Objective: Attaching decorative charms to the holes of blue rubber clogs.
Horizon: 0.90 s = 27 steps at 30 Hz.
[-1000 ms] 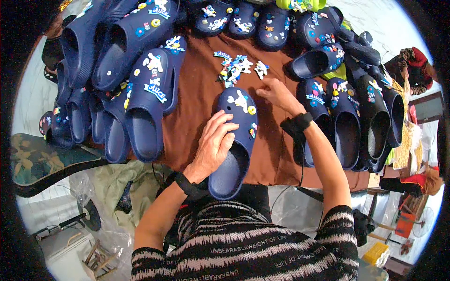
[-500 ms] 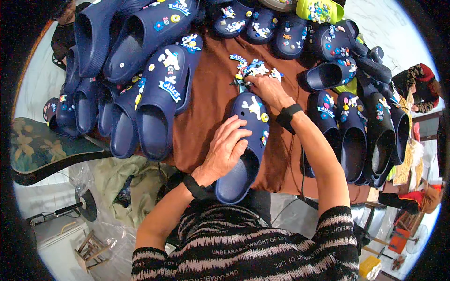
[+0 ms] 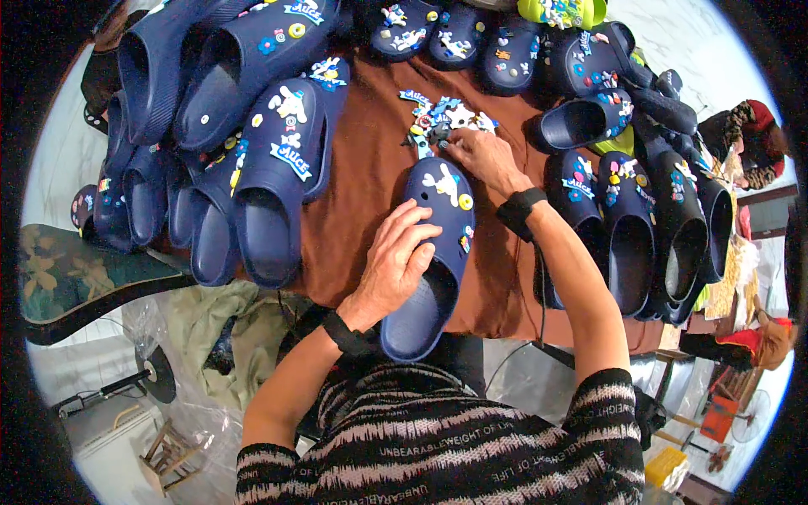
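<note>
A navy blue clog [image 3: 451,225] lies in front of me, toe pointing away, with a white character charm and smaller charms on its upper. One dark hole shows bare beside the white charm. My left hand [image 3: 392,263] holds the clog at its left side, fingers across the upper and thumb by the foot opening. Just beyond the toe, a small pile of colourful shoe charms [image 3: 454,114] sits on the brown cloth [image 3: 362,160]. My right hand [image 3: 486,160] reaches into the pile's near edge with bent, closed fingers. What lies between those fingertips is too small to make out.
Decorated navy clogs [image 3: 282,160] crowd the left side, and more clogs [image 3: 627,219] line the right. A lime green clog [image 3: 566,10] is at the far edge. A dark flower-patterned board [image 3: 84,278] juts out at left. Another person [image 3: 745,139] is at far right.
The view has shifted slightly, moving most things a little left. My right fingers have shifted within the charm pile, and a dark charm shows beside them. My left hand stays on the clog.
</note>
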### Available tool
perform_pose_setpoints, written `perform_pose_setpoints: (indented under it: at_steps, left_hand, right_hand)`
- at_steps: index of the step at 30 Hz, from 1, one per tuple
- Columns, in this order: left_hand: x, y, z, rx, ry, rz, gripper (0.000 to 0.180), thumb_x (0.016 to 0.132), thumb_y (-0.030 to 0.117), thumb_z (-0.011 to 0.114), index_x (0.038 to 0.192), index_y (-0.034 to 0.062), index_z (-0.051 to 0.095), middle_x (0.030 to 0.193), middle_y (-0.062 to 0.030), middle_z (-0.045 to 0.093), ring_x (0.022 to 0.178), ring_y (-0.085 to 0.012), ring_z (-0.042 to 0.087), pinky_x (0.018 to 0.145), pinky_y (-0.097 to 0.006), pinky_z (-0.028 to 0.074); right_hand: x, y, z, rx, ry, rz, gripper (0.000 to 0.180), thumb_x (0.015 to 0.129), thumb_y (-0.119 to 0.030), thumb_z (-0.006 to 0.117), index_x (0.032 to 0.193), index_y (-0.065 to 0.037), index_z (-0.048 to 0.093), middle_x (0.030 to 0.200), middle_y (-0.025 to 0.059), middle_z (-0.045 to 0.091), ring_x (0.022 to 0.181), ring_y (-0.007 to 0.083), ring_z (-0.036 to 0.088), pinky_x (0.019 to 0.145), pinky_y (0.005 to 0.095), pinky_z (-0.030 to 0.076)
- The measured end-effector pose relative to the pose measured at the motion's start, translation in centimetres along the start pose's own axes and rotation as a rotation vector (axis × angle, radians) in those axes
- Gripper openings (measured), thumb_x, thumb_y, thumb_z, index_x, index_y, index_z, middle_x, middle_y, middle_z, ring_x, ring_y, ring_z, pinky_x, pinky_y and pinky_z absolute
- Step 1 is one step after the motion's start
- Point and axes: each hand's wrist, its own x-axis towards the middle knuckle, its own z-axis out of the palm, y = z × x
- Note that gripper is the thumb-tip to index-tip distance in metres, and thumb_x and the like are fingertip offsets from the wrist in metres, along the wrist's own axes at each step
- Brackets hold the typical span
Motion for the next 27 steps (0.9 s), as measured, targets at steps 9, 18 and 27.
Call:
perform_pose_setpoints:
  at_steps: [9,18,27]
  left_hand:
    - [0.2,-0.1,0.3,-0.001,-0.011,0.009,0.026,0.099,0.024,0.052,0.111,0.005,0.064,0.128,-0.0164,0.058,0.129,-0.0389,0.047,0.109,-0.048,0.037]
    - [0.2,0.0,0.1,-0.002,0.002,0.006,0.024,0.098,0.022,0.053,0.111,0.0051,0.064,0.127,-0.0161,0.057,0.13,-0.0376,0.047,0.109,-0.047,0.037]
    - [-0.1,0.4,-0.1,0.001,-0.023,-0.032,0.027,0.099,0.025,0.051,0.113,0.0049,0.064,0.131,-0.017,0.056,0.133,-0.0393,0.044,0.112,-0.047,0.033]
  right_hand:
    - [0.7,-1.2,1.1,0.053,0.015,0.063,0.024,0.087,-0.025,0.068,0.104,-0.009,0.069,0.095,0.0198,0.071,0.092,0.0373,0.068,0.08,0.0478,0.052]
    - [0.4,0.1,1.4,0.164,0.0,0.066,0.023,0.083,-0.022,0.07,0.097,-0.004,0.066,0.097,0.0196,0.069,0.096,0.0384,0.066,0.081,0.0487,0.05]
    - [1.1,0.7,1.3,0.075,0.05,-0.14,0.029,0.085,-0.018,0.068,0.111,-0.006,0.064,0.102,0.021,0.068,0.097,0.0394,0.065,0.083,0.0495,0.051]
